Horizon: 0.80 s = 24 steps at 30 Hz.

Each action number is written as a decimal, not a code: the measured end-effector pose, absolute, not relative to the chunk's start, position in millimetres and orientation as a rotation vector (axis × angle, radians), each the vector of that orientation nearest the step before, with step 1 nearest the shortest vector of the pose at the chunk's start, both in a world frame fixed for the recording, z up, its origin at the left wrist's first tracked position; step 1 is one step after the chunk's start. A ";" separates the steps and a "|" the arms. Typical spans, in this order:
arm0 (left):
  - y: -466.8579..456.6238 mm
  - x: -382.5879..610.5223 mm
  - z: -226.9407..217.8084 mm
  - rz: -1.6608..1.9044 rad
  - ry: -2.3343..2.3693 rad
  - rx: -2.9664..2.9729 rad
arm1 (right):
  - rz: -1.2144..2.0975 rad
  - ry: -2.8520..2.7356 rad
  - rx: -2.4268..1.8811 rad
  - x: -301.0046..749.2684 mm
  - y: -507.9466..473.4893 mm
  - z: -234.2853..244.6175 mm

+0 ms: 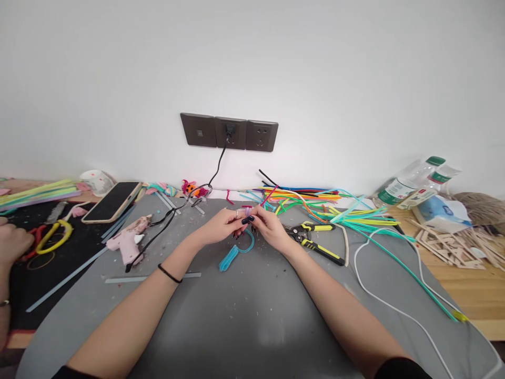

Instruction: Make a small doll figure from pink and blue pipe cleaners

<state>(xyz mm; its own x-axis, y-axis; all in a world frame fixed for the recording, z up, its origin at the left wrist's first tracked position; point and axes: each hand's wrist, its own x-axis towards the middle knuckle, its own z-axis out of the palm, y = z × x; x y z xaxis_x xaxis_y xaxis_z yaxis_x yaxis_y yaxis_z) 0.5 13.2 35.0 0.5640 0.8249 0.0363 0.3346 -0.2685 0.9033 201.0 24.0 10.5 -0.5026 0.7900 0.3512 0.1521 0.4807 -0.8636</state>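
My left hand [224, 225] and my right hand [270, 227] meet above the middle of the grey table, fingers closed. Between their fingertips is a small pink and lilac pipe cleaner piece [248, 210], partly hidden by the fingers. A magenta pipe cleaner stem [270, 195] slants up beside my right hand; whether it belongs to that piece I cannot tell. Just below the hands is a folded light blue pipe cleaner [228, 259], its thin end curving up towards my fingers. Pliers with black and yellow handles [315, 243] lie right of my right hand.
Left lie a pink glue gun [129, 241], clear glue sticks [153, 278], a phone [112, 202] and yellow-handled scissors [55, 237]. Another person's hand [13, 242] rests at far left. Several pipe cleaners [363, 216], a white cable [389, 304], bottles [408, 181] and wooden sticks [445, 245] are right.
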 end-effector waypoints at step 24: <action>14.1 1.8 36.8 0.604 0.875 1.778 | 1.230 -1.881 -0.785 198.6 21.4 15.3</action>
<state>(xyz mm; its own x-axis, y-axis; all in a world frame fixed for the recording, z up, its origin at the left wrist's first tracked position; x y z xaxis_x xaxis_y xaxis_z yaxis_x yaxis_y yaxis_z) 1.8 14.1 36.8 0.6099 0.7925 -0.0004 0.2812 -0.2160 0.9350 198.6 21.4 15.3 -0.5368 0.8054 0.2512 0.0927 0.3522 -0.9313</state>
